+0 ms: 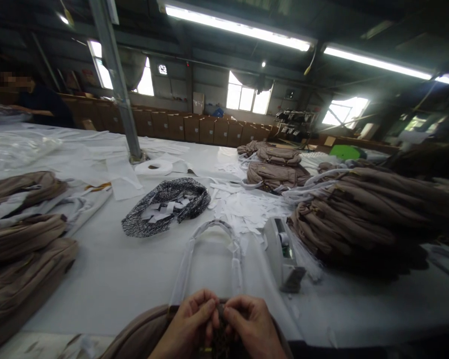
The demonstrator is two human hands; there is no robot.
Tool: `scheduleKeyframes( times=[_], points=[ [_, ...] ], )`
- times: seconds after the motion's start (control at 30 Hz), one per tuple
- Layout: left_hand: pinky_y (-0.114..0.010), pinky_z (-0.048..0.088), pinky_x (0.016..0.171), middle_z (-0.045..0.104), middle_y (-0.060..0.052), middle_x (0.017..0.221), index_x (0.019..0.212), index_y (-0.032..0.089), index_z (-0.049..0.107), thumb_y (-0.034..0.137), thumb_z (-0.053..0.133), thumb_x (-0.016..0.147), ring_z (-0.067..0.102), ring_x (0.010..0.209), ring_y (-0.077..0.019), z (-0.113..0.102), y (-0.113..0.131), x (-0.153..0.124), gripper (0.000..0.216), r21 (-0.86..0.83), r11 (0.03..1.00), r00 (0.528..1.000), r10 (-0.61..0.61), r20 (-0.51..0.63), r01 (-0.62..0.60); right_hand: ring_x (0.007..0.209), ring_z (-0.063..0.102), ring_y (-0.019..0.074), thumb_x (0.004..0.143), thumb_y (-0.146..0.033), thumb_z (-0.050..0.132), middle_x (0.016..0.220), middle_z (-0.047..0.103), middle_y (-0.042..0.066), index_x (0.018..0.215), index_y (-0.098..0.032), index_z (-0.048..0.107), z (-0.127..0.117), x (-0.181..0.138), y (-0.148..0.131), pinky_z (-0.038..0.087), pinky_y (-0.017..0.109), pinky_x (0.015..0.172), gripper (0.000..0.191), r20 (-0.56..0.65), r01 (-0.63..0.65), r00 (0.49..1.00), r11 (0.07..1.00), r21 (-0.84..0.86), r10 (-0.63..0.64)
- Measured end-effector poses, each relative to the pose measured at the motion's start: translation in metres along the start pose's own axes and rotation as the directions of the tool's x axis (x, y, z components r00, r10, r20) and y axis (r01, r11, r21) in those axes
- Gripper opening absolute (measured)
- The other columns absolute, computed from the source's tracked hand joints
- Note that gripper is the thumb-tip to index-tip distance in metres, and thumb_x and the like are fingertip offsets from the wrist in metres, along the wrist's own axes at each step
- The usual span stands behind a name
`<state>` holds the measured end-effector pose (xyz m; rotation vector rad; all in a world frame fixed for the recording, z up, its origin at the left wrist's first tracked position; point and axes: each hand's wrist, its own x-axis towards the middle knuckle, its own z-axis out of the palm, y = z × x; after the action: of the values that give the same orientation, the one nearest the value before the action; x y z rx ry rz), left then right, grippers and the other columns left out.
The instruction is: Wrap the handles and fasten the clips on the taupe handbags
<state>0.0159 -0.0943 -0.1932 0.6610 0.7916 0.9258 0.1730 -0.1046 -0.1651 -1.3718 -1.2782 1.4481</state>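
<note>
My left hand (189, 324) and my right hand (252, 326) meet at the bottom middle, fingers pinched together on the dark top edge of a tan garment (140, 334) that lies against the table's near edge. A loop of white strap (209, 249) runs from under my fingers out across the white table (115, 279). What exactly sits between my fingertips is too small to make out.
A speckled dark cloth (160, 207) holds white paper scraps. A grey tape dispenser (282, 254) stands to the right. Tan garment piles lie left (22, 249), right (362, 214) and at the back (275, 167). A metal pole (115, 80) rises from the table. A person (33, 99) is far left.
</note>
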Motion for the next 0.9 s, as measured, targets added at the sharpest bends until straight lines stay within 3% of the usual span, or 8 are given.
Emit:
scheduleKeyframes(
  times=[0.13, 0.33, 0.9],
  points=[
    [-0.016, 0.029, 0.042, 0.054, 0.005, 0.054, 0.074, 0.014, 0.057, 0.04, 0.073, 0.072, 0.039, 0.042, -0.0035, -0.003, -0.003, 0.004, 0.03, 0.033, 0.999, 1.0, -0.028, -0.01, 0.028, 0.063, 0.06, 0.0163, 0.077, -0.034, 0.063, 0.064, 0.068, 0.004, 0.069, -0.013, 0.071, 0.003, -0.004, -0.005, 0.044, 0.021, 0.058, 0.023, -0.053, 0.067, 0.996, 0.992, -0.105, -0.073],
    [-0.018, 0.023, 0.043, 0.043, 0.008, 0.051, 0.067, 0.015, 0.052, 0.041, 0.067, 0.077, 0.032, 0.043, -0.0041, -0.005, -0.007, 0.006, 0.031, 0.079, 0.997, 1.0, 0.012, -0.02, -0.01, 0.068, 0.064, 0.0195, 0.079, -0.035, 0.06, 0.07, 0.071, 0.004, 0.073, -0.015, 0.071, 0.004, -0.006, -0.004, 0.046, 0.023, 0.063, 0.024, -0.12, 0.093, 0.985, 0.967, -0.238, -0.125],
    [-0.017, 0.023, 0.042, 0.044, 0.007, 0.05, 0.07, 0.013, 0.057, 0.044, 0.071, 0.072, 0.032, 0.041, -0.0035, -0.001, -0.015, 0.007, 0.033, 0.134, 0.99, 0.994, 0.061, -0.087, -0.049, 0.067, 0.065, 0.0194, 0.079, -0.033, 0.058, 0.068, 0.07, 0.004, 0.071, -0.015, 0.07, 0.008, -0.003, 0.001, 0.046, 0.022, 0.06, 0.023, -0.14, 0.094, 0.981, 0.961, -0.261, -0.134]
  ],
)
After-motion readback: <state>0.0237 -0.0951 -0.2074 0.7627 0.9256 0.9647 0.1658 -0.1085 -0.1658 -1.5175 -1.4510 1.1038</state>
